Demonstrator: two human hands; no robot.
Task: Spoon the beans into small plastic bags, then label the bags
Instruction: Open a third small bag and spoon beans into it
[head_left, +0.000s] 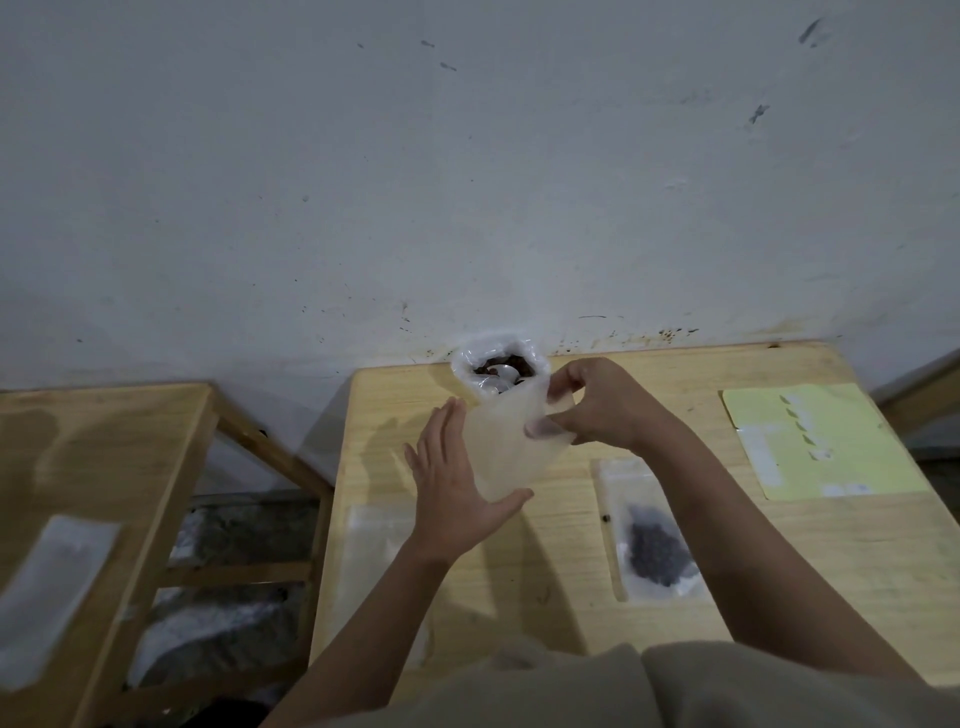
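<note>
Left hand (457, 499) flat, right hand (597, 405) pinching empty bag (506, 447) — mid-table (571, 597).

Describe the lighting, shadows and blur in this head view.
Head view: dim, flat light; the left hand and right hand cast soft shadows on the wooden table; the edges are blurred, the side table most; wide-angle distortion bows the table edges.

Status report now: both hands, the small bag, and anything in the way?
Right hand pinching empty small bag; left hand open, flat against it. Bean sack open behind. Filled bag lying right. Nothing blocking.
</note>
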